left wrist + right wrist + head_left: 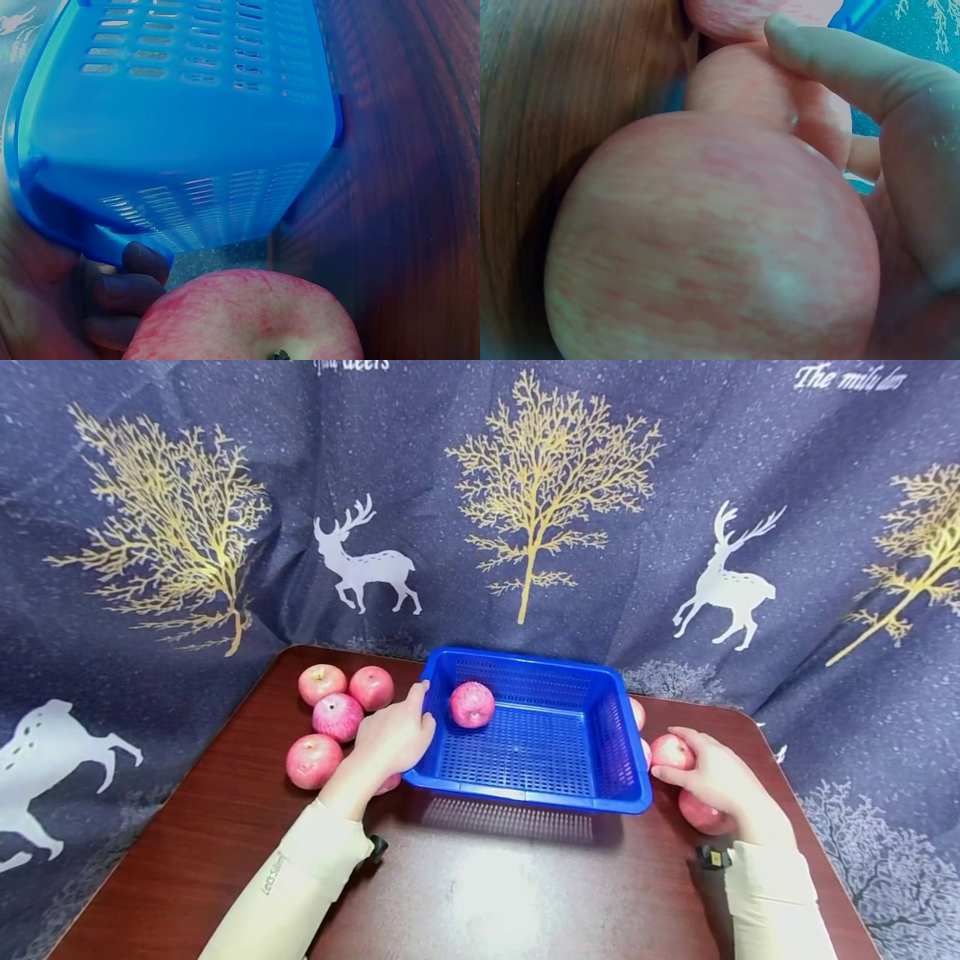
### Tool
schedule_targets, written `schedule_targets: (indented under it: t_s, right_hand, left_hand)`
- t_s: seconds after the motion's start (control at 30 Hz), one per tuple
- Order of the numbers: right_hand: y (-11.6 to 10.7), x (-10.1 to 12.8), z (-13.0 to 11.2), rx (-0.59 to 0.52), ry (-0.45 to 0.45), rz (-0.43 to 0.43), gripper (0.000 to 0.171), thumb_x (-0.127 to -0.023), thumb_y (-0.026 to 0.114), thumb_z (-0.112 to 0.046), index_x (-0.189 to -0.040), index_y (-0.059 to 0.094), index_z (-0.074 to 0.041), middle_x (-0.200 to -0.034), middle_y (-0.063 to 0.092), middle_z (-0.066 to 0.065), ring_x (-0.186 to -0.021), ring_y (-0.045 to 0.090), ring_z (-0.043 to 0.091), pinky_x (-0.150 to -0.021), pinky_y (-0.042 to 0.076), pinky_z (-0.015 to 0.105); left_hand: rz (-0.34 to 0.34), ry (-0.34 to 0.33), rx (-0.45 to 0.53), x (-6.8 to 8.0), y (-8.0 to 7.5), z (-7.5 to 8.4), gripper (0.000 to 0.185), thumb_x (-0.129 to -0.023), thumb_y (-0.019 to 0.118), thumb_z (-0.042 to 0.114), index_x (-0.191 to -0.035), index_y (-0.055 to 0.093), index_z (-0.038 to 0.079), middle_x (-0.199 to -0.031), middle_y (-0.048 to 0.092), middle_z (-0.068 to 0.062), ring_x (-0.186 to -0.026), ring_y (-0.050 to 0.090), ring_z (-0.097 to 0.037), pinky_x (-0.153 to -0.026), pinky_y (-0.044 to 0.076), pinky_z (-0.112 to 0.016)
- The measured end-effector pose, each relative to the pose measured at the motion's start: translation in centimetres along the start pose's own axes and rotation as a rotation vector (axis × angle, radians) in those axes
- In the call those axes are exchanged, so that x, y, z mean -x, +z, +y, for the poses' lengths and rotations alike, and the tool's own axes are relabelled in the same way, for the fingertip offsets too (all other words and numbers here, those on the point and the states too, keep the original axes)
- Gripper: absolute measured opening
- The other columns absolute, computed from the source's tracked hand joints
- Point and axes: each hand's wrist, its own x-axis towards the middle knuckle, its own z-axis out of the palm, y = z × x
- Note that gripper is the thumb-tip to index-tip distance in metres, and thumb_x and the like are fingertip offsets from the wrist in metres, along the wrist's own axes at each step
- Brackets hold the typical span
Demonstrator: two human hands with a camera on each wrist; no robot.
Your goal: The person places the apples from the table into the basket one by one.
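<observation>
A blue plastic basket with slotted walls stands on the table, holding one red apple near its left end. My left hand grips the basket's left rim; in the left wrist view its fingers curl under that rim, just above a large apple. To the right of the basket, my right hand holds a pinkish apple between thumb and fingers. The right wrist view shows the thumb over this apple, with another apple large in front, under the palm.
Left of the basket, several apples sit grouped on the brown table. More apples lie partly hidden behind the basket's right wall. A dark blue cloth with deer and trees hangs along the table's back edge.
</observation>
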Motion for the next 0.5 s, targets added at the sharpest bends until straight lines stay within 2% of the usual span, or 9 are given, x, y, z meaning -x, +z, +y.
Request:
schedule_targets:
  t_s: [0.5]
  right_hand:
    - [-0.93,0.23,-0.46,0.017,-0.056,0.075,0.079,-0.095,0.089,-0.043,-0.152,0.059,0.002,-0.144,0.065,0.032,-0.127,0.063,0.052,-0.109,0.045,0.068]
  left_hand:
    - [0.005,0.0,0.002,-0.08,-0.04,0.03,0.064,-0.113,0.051,0.037,-0.171,0.038,0.015,-0.127,0.077,-0.023,-0.101,0.077,-0.043,-0.077,0.062,-0.06]
